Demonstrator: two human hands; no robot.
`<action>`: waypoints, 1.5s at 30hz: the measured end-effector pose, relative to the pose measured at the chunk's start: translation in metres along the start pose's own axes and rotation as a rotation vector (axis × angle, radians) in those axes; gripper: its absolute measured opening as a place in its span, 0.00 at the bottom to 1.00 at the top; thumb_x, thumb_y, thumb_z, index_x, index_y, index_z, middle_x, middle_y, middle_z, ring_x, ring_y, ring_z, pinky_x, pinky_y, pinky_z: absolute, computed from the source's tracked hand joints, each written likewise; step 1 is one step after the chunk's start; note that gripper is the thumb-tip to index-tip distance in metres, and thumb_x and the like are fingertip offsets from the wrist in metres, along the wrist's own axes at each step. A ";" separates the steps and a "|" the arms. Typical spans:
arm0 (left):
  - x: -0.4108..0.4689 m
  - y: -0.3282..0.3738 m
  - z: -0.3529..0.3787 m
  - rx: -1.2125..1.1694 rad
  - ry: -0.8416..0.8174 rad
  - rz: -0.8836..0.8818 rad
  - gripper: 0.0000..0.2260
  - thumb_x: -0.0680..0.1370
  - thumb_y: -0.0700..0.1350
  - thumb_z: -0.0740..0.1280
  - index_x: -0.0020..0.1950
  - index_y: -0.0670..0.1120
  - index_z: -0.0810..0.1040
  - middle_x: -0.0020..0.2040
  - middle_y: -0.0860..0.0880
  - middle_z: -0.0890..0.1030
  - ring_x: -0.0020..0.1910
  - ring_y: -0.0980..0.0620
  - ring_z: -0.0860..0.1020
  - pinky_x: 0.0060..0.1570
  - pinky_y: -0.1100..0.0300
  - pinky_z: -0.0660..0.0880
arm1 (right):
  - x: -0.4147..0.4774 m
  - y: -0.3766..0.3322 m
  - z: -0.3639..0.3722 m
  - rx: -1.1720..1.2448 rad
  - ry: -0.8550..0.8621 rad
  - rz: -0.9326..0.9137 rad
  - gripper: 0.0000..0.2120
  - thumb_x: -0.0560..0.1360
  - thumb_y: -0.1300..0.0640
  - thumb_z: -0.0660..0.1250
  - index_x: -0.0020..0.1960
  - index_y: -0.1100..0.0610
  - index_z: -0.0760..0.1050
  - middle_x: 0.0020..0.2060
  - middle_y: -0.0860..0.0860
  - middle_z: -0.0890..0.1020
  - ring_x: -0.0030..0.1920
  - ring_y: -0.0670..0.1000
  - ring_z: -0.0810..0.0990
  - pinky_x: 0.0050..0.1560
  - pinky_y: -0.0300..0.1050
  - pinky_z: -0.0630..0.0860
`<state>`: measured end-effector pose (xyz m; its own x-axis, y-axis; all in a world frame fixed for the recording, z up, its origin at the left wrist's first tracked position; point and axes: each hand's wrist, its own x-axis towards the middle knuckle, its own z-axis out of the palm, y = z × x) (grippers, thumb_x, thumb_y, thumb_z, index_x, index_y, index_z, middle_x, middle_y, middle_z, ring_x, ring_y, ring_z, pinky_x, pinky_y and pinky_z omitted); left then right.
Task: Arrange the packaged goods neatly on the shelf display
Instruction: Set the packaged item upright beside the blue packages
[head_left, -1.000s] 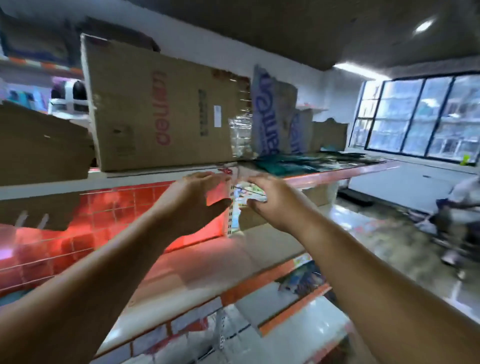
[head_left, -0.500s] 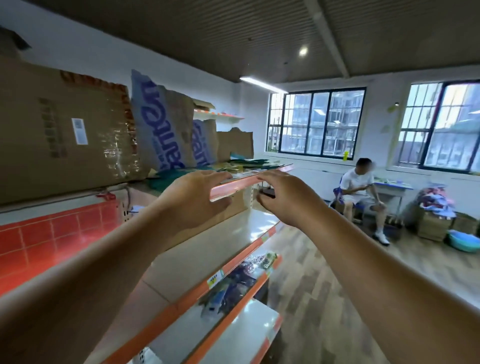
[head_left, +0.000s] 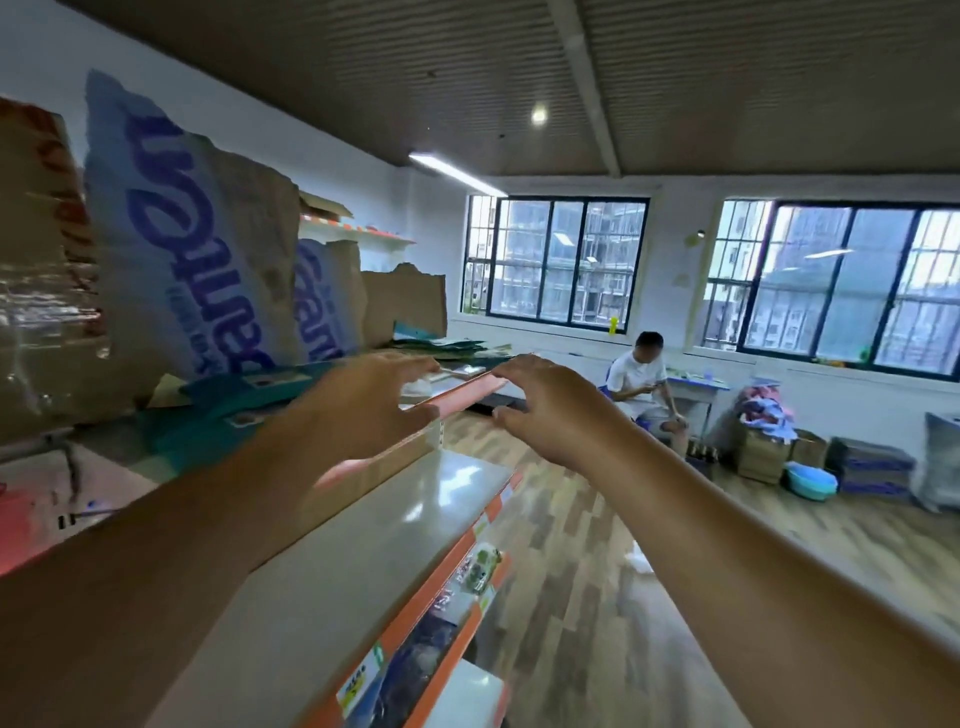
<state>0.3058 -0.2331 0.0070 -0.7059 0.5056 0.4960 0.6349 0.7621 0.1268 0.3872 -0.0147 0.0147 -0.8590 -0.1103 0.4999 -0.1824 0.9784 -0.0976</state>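
Both my arms reach forward along a shelf unit. My left hand (head_left: 363, 410) and my right hand (head_left: 550, 405) hover side by side at the orange front edge of the top shelf (head_left: 467, 392), fingers spread and loosely bent, holding nothing. Flat teal and dark packets (head_left: 441, 347) lie on the top shelf just beyond my hands. A teal flat pack (head_left: 218, 410) lies on the same shelf to the left. Small packaged goods (head_left: 478, 571) sit on a lower shelf with an orange edge.
Torn cardboard boxes, one with blue lettering (head_left: 192, 249), stand along the top shelf at left. The cream middle shelf (head_left: 395, 519) is bare. A person (head_left: 641, 379) sits by a table at the windows, with boxes (head_left: 769, 457) and a blue basin (head_left: 810, 480) on the wooden floor.
The view has swung right along the shelf toward the room's far end. Both hands have stayed at the top shelf's orange edge, still holding nothing.
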 end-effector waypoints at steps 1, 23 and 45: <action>0.011 -0.007 0.001 -0.002 -0.036 0.014 0.27 0.79 0.55 0.70 0.76 0.56 0.69 0.73 0.52 0.74 0.62 0.51 0.77 0.63 0.56 0.75 | 0.007 0.004 0.003 0.002 0.003 0.004 0.21 0.78 0.50 0.66 0.71 0.50 0.72 0.66 0.50 0.76 0.62 0.54 0.76 0.59 0.51 0.74; 0.151 -0.072 0.051 0.335 -0.112 -0.288 0.26 0.79 0.60 0.67 0.76 0.58 0.69 0.67 0.50 0.78 0.52 0.55 0.75 0.46 0.61 0.70 | 0.203 0.118 0.120 0.189 -0.029 -0.137 0.21 0.77 0.47 0.65 0.68 0.51 0.74 0.64 0.51 0.78 0.59 0.54 0.78 0.58 0.51 0.76; 0.140 -0.142 0.064 0.140 -0.293 -0.799 0.37 0.66 0.77 0.66 0.73 0.68 0.68 0.73 0.59 0.71 0.65 0.57 0.72 0.61 0.57 0.71 | 0.367 0.035 0.265 0.144 -0.277 -0.620 0.20 0.76 0.57 0.63 0.68 0.50 0.73 0.57 0.54 0.80 0.55 0.59 0.80 0.54 0.58 0.79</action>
<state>0.0968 -0.2441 0.0033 -0.9892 -0.1344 0.0590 -0.1178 0.9669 0.2263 -0.0613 -0.0677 -0.0332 -0.6625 -0.7010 0.2641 -0.7244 0.6893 0.0123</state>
